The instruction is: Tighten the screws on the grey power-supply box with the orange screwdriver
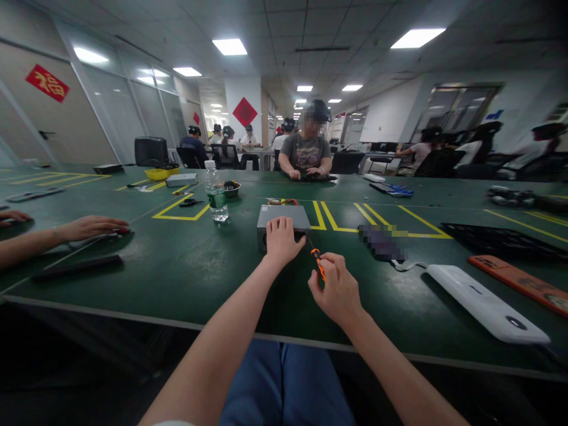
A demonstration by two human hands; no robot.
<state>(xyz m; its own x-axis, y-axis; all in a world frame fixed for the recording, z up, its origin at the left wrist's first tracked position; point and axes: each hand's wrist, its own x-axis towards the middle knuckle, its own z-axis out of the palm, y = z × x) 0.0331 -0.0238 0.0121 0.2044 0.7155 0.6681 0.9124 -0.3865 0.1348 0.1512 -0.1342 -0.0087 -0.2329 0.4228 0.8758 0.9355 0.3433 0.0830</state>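
A grey metal box (290, 214) lies on the green table in front of me. My left hand (282, 239) rests on its top and front edge, fingers bent over it and thumb toward the right corner. In my right hand (338, 289) is an orange and black screwdriver (318, 263), held between thumb and fingers. The thin shaft points up and left to the box's right front corner; whether its tip touches the box is too small to tell. Colored wires (284, 202) show behind the box.
A water bottle (216, 195) and a small metal bowl (231, 189) stand left of the box. To the right lie a white power bank (486, 302), an orange phone (519, 281) and a dark pixelated object (381, 242). Another person's hand (91, 228) is at the left.
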